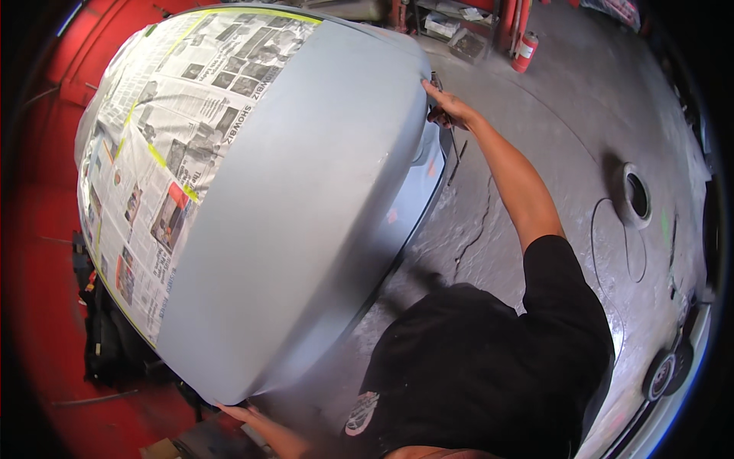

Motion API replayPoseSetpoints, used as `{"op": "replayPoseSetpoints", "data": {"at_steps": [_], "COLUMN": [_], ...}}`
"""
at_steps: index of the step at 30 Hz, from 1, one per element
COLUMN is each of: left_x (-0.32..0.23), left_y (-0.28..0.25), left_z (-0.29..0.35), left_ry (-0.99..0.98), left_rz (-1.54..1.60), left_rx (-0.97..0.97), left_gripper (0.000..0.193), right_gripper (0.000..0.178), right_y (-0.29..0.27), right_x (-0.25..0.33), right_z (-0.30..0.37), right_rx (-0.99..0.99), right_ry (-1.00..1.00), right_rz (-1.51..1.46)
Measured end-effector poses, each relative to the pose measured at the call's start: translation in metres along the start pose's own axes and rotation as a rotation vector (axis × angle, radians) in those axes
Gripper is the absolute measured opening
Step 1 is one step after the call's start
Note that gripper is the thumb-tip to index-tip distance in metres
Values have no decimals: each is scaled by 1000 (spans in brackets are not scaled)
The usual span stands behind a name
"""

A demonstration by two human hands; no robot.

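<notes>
A large grey car body panel [306, 176], shaped like a trunk lid, spans the left and middle of the head view. Newspaper [202, 84] covers its far left part, edged with yellow-green masking tape [158, 155]. My right hand [451, 109] grips its far right corner, one digit stretched along the edge and the other fingers curled beneath. At the near left corner, my left hand [238, 414] holds the edge from below, its fingers partly hidden. The panel's front face [405, 206] folds downward on the side toward me.
Red surfaces [46, 306] run along the left. On the stained concrete floor [520, 99] lie a pale ring-shaped roll [635, 195] and a thin cable [594, 245]. A fire extinguisher [524, 52] stands at the back, beside a cluttered shelf [466, 42]. A wheel [659, 375] shows at lower right.
</notes>
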State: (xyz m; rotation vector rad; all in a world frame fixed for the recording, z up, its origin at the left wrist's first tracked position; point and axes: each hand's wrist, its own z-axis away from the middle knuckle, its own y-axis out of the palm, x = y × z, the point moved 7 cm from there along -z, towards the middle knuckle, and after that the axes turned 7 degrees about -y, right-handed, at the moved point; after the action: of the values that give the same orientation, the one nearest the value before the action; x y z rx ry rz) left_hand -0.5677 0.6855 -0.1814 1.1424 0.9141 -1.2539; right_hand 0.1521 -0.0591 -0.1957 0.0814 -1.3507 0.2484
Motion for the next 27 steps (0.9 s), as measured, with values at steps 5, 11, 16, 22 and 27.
{"op": "replayPoseSetpoints", "data": {"at_steps": [5, 11, 16, 22, 27], "left_x": [6, 10, 14, 15, 13], "left_y": [-3, -15, -37, -3, -49], "left_z": [-14, -24, -45, -46, -16], "left_ry": [7, 51, 91, 278, 221], "left_rz": [1, 24, 65, 97, 108], "left_rx": [-4, 10, 122, -69, -322], "left_gripper": [67, 65, 49, 40, 87], "right_gripper": [93, 97, 82, 89, 97], "right_y": [-8, -9, -6, -36, -6], "right_x": [-9, -11, -38, -33, -19], "right_z": [-4, -17, -55, -21, -9], "right_rx": [8, 162, 328, 180, 108], "right_ry": [54, 57, -88, -70, 56], "right_rz": [-9, -13, -171, -102, -30]}}
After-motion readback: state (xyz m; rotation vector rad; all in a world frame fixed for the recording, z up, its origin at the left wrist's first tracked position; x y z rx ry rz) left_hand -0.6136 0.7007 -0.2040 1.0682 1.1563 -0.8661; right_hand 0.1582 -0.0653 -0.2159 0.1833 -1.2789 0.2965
